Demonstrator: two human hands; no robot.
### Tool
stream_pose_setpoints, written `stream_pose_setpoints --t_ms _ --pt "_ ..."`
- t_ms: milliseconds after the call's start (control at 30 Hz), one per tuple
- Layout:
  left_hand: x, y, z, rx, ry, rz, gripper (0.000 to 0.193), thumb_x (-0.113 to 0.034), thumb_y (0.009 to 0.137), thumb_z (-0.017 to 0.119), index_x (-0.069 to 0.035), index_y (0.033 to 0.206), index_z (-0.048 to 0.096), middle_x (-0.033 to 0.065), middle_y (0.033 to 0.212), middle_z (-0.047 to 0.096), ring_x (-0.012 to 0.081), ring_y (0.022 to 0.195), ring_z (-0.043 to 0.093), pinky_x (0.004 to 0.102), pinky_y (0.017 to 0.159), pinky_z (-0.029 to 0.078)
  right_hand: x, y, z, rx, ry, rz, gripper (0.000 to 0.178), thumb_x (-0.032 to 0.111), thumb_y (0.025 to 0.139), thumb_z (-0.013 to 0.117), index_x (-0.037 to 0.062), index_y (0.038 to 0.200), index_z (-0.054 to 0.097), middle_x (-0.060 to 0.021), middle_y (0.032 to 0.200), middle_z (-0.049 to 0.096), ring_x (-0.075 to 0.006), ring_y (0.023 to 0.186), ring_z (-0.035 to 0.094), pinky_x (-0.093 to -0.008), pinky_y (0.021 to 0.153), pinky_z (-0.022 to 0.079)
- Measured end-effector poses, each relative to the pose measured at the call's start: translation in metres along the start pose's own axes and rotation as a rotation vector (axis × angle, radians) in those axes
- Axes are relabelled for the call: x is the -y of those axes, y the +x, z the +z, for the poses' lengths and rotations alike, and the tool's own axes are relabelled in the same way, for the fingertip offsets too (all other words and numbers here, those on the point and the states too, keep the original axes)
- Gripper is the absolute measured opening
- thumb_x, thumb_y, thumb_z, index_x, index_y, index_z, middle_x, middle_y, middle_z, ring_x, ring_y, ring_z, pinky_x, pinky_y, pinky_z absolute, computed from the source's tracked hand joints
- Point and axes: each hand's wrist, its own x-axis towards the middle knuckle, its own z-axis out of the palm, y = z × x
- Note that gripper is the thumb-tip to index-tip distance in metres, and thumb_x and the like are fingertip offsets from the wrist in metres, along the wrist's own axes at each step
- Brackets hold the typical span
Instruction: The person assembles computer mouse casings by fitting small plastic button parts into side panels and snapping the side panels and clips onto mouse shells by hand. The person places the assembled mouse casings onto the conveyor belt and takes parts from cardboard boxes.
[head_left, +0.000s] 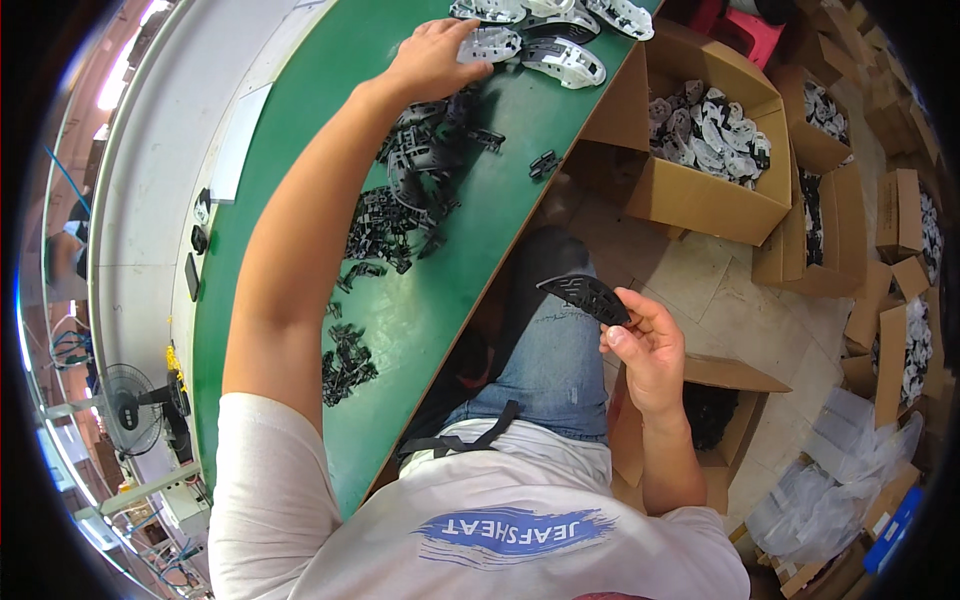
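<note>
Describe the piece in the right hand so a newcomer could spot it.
Start at the green tabletop; right of it, beside the blue jeans, is the right hand. It pinches a slotted, half-moon black plastic piece, held apart from the heaped black parts.

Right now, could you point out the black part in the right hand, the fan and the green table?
Black part (584, 297): head view, on its slotted body.
Fan (125, 411): head view, on its round cage.
Green table (425, 320): head view, on bare tabletop.

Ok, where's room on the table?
The green table is bare between the small black heap and its right edge, and between the left arm and the white sheet. Crowded: big black heap and white shells by the left hand.
</note>
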Motion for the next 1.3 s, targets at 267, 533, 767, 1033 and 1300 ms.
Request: stream_pose_setpoints --t_ms 267,533,767,1033,1300 --pt "0.001 0.04 0.003 0.239 0.123 -0.088 0.087 -0.06 0.09 0.07 -0.012 0.158 0.043 0.0229 0.15 0.052 0.0431 0.14 0.048 0.0514 0.121 0.034 -0.005 0.002 -0.006 -0.044 -0.01 0.046 0.044 0.0 0.095 0.072 -0.0021 0.137 0.06 -0.0085 0.106 0.071 -0.0126 0.091 0.066 -0.0298 0.082 0.058" --pt "0.012 -0.005 -0.062 0.058 -0.254 -0.135 0.066 -0.044 0.093 0.073 -0.014 0.148 0.055 0.017 0.135 0.058 0.0316 0.127 0.059 0.0428 0.103 0.052 -0.002 0.009 -0.002 0.022 0.0 0.014 0.045 0.001 0.095 0.072 -0.0014 0.138 0.06 -0.0087 0.108 0.071 -0.0125 0.091 0.067 -0.0302 0.083 0.058" --pt "-0.028 -0.147 -0.182 0.535 -0.62 0.046 0.051 -0.03 0.085 0.081 -0.005 0.126 0.063 0.0079 0.119 0.065 0.0182 0.103 0.067 0.0312 0.082 0.057 0.007 0.017 0.022 0.051 0.088 -0.09 0.046 0.0 0.093 0.073 -0.0008 0.138 0.06 -0.0098 0.108 0.071 -0.0131 0.09 0.067 -0.0311 0.08 0.059" --pt "-0.105 -0.348 -0.179 1.345 -1.381 -0.066 0.051 -0.042 0.081 0.091 -0.005 0.109 0.072 0.0072 0.097 0.075 0.0199 0.089 0.073 0.0342 0.075 0.056 -0.007 0.016 0.074 0.248 0.07 -0.024 0.047 -0.001 0.093 0.073 -0.001 0.138 0.06 -0.0102 0.108 0.072 -0.0134 0.089 0.068 -0.0301 0.08 0.059" --pt "-0.182 -0.428 -0.167 0.798 -1.941 -0.689 0.047 -0.024 0.082 0.093 -0.005 0.111 0.06 -0.0022 0.089 0.066 0.0063 0.078 0.059 0.0255 0.07 0.048 -0.024 0.0 0.118 0.356 0.04 0.046 0.047 -0.001 0.093 0.073 -0.0012 0.138 0.06 -0.0101 0.106 0.071 -0.0145 0.088 0.067 -0.0304 0.078 0.058"
